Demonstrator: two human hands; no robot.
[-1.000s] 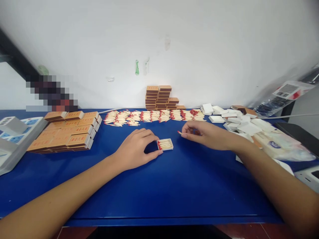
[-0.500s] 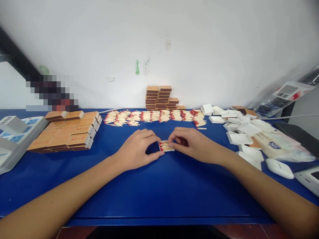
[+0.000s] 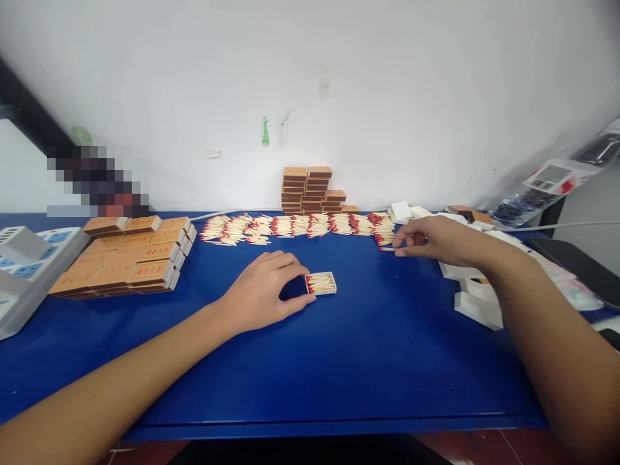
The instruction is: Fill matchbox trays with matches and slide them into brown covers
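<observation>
White open cardboard tray [image 3: 325, 293], shallow and rectangular, lies flat on the glossy blue surface [image 3: 314, 374], holding pale wooden matches [image 3: 320, 283] whose red heads lie mostly toward its left end. The person's left hand [image 3: 268, 292] holds that end, thumb at the near corner and forefinger at the far one. Well to the right, more white cardboard trays [image 3: 477, 311] lie in a loose heap, partly hidden from view. On the left, orange-topped cardboard matchboxes with red lettering [image 3: 121, 258] are laid in overlapping rows near a white power strip with blue socket panels [image 3: 36, 284]. Farther out, the right hand [image 3: 431, 239] has its thumb and forefinger set narrowly at the plain end of a single red-headed match [image 3: 387, 249]; whether they pinch it cannot be told. That match lies at the near right end of a long row of red-headed matches [image 3: 298, 226], bunched side by side. Behind this row, orange and brown matchboxes [image 3: 293, 194] stand in uneven stacks near the white wall [image 3: 387, 97].
</observation>
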